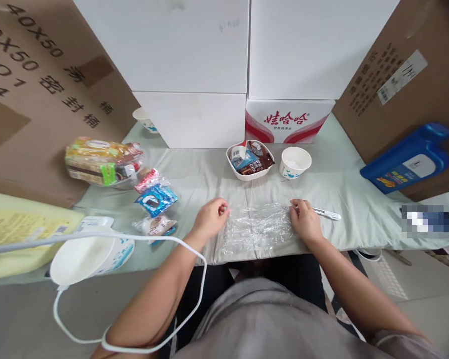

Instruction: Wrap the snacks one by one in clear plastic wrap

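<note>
A crumpled sheet of clear plastic film [258, 229] lies flat on the pale green tablecloth [344, 199] at the near edge, its long axis running from 9 to 3 o'clock. The left hand [209, 219] pinches the film's left edge between thumb and fingertips; the right hand [303, 222] pinches the right edge the same way. Just at 3 o'clock of the right hand lies a white pen [327, 214], pointing 3 o'clock. At 12 o'clock of the film, a white bowl [250, 160] holds several snack packets, and beside it a paper cup [295, 162] holds something white. At 9 o'clock, loose snack packets [155, 199] lie scattered.
</note>
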### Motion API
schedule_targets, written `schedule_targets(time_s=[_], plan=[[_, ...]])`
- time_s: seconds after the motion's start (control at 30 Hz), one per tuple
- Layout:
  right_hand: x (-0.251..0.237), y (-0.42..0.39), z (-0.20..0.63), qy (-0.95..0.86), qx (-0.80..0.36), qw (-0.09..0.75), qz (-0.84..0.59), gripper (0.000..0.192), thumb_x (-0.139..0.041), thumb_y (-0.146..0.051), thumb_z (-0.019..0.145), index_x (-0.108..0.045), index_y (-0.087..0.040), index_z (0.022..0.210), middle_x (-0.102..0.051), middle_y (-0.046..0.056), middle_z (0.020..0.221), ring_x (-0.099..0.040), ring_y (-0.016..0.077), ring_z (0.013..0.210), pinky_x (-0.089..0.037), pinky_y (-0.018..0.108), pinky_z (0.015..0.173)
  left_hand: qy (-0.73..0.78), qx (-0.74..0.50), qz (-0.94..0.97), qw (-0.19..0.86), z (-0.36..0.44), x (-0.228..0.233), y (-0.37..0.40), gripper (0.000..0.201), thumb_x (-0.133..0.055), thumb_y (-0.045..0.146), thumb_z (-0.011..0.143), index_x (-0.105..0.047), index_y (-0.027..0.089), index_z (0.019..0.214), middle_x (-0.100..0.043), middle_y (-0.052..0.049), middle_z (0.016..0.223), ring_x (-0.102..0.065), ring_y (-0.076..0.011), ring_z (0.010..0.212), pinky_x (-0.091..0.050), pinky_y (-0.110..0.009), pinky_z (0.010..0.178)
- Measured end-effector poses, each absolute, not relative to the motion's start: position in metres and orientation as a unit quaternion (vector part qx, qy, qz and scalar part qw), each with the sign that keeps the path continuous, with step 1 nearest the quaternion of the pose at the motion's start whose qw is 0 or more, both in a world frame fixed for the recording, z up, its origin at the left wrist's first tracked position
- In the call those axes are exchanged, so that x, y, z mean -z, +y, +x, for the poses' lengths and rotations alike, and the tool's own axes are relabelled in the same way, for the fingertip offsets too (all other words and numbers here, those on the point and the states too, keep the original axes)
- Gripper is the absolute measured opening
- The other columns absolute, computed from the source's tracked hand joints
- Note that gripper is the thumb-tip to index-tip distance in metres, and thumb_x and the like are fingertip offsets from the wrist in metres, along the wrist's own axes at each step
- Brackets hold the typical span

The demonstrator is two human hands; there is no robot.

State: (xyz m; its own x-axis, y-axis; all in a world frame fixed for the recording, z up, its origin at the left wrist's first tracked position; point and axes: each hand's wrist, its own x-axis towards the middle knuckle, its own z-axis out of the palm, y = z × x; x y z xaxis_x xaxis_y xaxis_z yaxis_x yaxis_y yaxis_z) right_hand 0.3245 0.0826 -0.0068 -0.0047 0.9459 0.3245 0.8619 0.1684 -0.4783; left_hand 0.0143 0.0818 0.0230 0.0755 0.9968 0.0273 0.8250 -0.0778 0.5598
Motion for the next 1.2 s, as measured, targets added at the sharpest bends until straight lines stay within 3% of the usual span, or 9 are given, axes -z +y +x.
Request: schedule_targets(time_s=[0.17,0.27,0.43,0.6,0.7,0.93,1.03,1.2], plan=[[0.001,0.079,0.331,-0.747,-0.006,0.333,-0.576,0.019,-0.046,-0.024,0.091,-0.065,-0.021,0.096,-0.064,0.011,0.104,-0.058,0.0260,0.100,-0.047,0.043,0.090,0.587,-0.142,0.759,0.242,0.019,-0.022,0.066,0.012,-0.068,0.026,0.072,-0.065,0.021,0.082,-0.062,-0.005,0.094,-0.057,-0.0232,0.095,-0.046,-0.035,0.087],[-0.001,0.074,0.335,-0.751,-0.002,0.362,-0.553,0.015,-0.048,-0.022,0.091,-0.063,-0.022,0.096,-0.065,0.010,0.105,-0.057,0.0250,0.101,-0.047,0.044,0.092,0.595,-0.156,0.748,0.251,0.017,-0.020,0.063,0.001,-0.062,0.020,0.074,-0.061,0.021,0.074,-0.061,-0.004,0.088,-0.058,-0.0206,0.087,-0.046,-0.033,0.081],[-0.004,0.064,0.336,-0.752,-0.023,0.376,-0.541,0.014,-0.048,-0.022,0.090,-0.062,-0.023,0.094,-0.066,0.009,0.099,-0.059,0.0250,0.098,-0.047,0.046,0.090,0.583,-0.199,0.727,0.303,0.013,-0.023,0.059,0.003,-0.058,0.020,0.075,-0.056,0.020,0.076,-0.060,0.000,0.081,-0.058,-0.0175,0.080,-0.046,-0.030,0.076],[-0.002,0.060,0.337,-0.752,-0.019,0.379,-0.539,0.014,-0.050,-0.021,0.089,-0.063,-0.022,0.092,-0.067,0.009,0.098,-0.059,0.0244,0.096,-0.046,0.044,0.090,0.600,-0.196,0.700,0.334,0.013,-0.025,0.055,0.029,-0.066,0.018,0.068,-0.058,0.020,0.096,-0.059,0.000,0.095,-0.053,-0.0107,0.062,-0.046,-0.027,0.066],[0.003,0.061,0.340,-0.751,0.004,0.374,-0.544,0.015,-0.049,-0.020,0.090,-0.064,-0.021,0.095,-0.067,0.009,0.099,-0.060,0.0237,0.095,-0.046,0.043,0.089,0.609,-0.212,0.674,0.360,0.013,-0.023,0.055,0.021,-0.063,0.015,0.068,-0.057,0.019,0.088,-0.056,0.000,0.096,-0.050,-0.0070,0.056,-0.045,-0.025,0.060],[0.012,0.063,0.349,-0.737,0.028,0.371,-0.564,0.009,-0.055,-0.021,0.087,-0.064,-0.021,0.086,-0.066,0.006,0.088,-0.060,0.0228,0.086,-0.049,0.041,0.082,0.604,-0.200,0.684,0.357,0.011,-0.023,0.054,0.012,-0.067,0.016,0.067,-0.056,0.018,0.071,-0.051,0.003,0.081,-0.052,-0.0094,0.061,-0.046,-0.024,0.062],[0.009,0.060,0.350,-0.740,0.024,0.396,-0.543,0.005,-0.058,-0.020,0.084,-0.062,-0.022,0.084,-0.064,0.006,0.091,-0.061,0.0228,0.090,-0.050,0.040,0.083,0.581,-0.154,0.718,0.350,0.010,-0.024,0.050,0.005,-0.063,0.016,0.070,-0.063,0.018,0.075,-0.054,0.001,0.085,-0.053,-0.0104,0.062,-0.048,-0.026,0.065],[0.005,0.049,0.348,-0.759,-0.072,0.408,-0.502,0.008,-0.054,-0.016,0.080,-0.056,-0.023,0.085,-0.068,0.005,0.093,-0.064,0.0210,0.089,-0.051,0.038,0.081,0.536,-0.098,0.767,0.339,0.010,-0.033,0.047,0.018,-0.051,0.017,0.079,-0.068,0.019,0.080,-0.059,-0.004,0.094,-0.059,-0.0149,0.077,-0.048,-0.030,0.078]])
